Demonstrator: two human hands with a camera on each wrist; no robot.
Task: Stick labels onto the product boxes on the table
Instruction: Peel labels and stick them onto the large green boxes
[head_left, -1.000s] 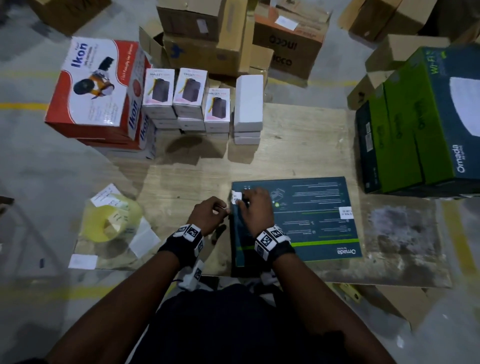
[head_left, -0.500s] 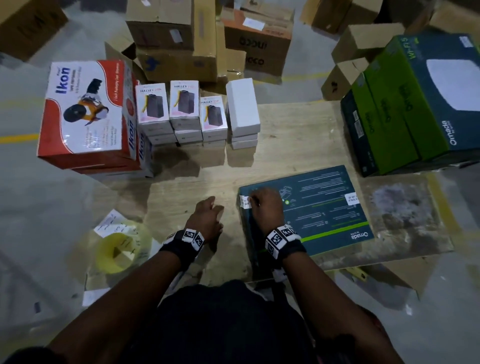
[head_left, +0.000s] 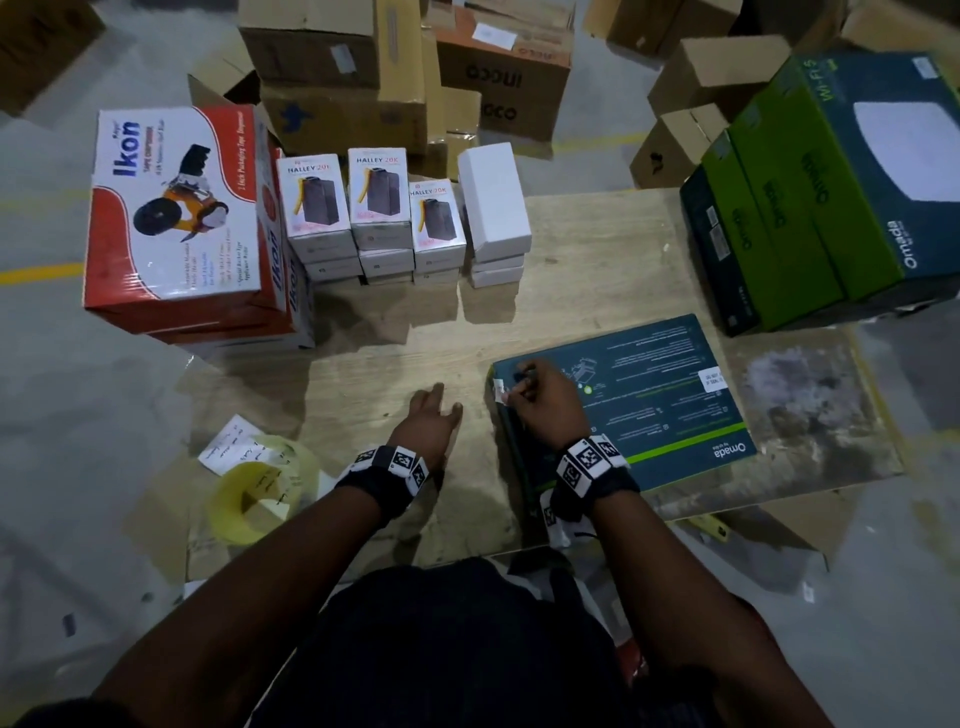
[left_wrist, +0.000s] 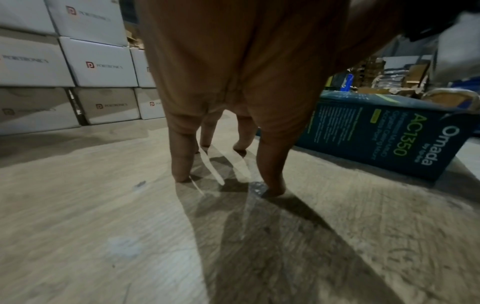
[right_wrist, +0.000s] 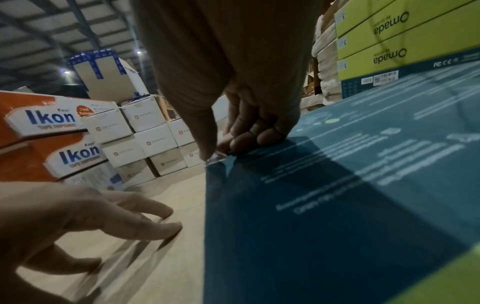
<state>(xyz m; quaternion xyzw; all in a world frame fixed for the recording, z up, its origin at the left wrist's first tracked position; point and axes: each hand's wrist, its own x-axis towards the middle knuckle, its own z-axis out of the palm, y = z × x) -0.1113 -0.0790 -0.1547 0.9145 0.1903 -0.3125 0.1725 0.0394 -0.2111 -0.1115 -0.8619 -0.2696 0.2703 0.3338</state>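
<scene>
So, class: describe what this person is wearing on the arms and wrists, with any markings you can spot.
Both forearms are bare, with no sleeves reaching them. The left wrist and the right wrist each carry a black band ringed with white square tags printed with black block patterns. A small white tagged piece hangs under the right band. The left hand and right hand have no gloves.

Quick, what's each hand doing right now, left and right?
Left hand: open, fingertips touching the table, holding nothing.
Right hand: fingers curled, pressing a small white label onto the corner of the flat teal Omada box.
</scene>
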